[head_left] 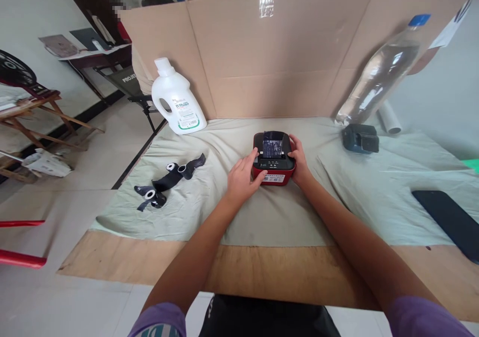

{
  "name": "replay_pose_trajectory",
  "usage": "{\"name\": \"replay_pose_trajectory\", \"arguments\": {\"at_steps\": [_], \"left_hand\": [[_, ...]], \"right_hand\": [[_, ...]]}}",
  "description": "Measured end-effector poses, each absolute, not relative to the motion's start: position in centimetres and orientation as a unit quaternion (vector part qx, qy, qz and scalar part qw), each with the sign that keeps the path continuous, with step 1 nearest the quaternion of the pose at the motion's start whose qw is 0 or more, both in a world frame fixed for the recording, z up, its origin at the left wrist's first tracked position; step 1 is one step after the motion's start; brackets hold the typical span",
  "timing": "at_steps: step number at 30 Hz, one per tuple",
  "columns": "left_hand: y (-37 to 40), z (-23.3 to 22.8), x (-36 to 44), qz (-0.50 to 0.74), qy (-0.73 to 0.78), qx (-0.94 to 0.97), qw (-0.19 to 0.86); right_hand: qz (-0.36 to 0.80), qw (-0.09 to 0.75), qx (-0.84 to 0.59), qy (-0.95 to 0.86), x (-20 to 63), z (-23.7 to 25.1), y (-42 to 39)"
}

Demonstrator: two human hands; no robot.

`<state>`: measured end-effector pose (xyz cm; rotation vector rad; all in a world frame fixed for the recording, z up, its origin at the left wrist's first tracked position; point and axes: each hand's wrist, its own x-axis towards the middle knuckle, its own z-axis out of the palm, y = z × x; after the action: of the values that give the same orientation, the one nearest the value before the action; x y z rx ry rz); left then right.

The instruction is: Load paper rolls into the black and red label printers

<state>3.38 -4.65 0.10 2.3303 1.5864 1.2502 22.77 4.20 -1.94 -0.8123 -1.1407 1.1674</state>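
Observation:
A small red and black label printer (274,166) stands on the cloth in front of me, with a shiny black strip (273,144) over its top. My left hand (243,175) grips its left side, thumb along the front top edge and fingers reaching up the side. On the opposite side my right hand (298,161) is closed around the right edge, its fingertips near the top. To the left lie a roll of black film (156,199) with a white core and a loose black strip (168,180) joined to small white cores.
A white detergent bottle (177,100) and a clear bottle with a blue cap (381,73) lean against the cardboard (243,53). Toward the right are a dark tape-dispenser-like object (360,138), a white tube (389,117) and a phone (447,222). A wooden board edge (269,272) runs along the front.

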Motion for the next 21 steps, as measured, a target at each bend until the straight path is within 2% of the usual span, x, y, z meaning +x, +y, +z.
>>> {"name": "replay_pose_trajectory", "arguments": {"at_steps": [6,12,14,19,21], "left_hand": [[-4.6,0.0,3.4,0.42,0.504,0.753,0.047],[-4.6,-0.4,3.3,0.429,0.499,0.743,0.123],[-4.2,-1.0,3.3,0.451,0.494,0.722,0.175],[-3.1,-2.4,3.3,0.496,0.439,0.644,0.384],[-3.0,-2.3,3.3,0.494,0.43,0.635,0.41]], "right_hand": [[0.519,0.627,-0.336,-0.474,22.8,-2.1,4.3],[0.459,0.592,-0.389,-0.536,23.3,-2.6,4.4],[0.439,0.567,-0.409,-0.564,23.9,-2.7,3.4],[0.398,0.48,-0.395,-0.675,25.4,-2.1,-1.2],[0.357,0.446,-0.405,-0.714,25.4,-1.7,-2.5]]}}
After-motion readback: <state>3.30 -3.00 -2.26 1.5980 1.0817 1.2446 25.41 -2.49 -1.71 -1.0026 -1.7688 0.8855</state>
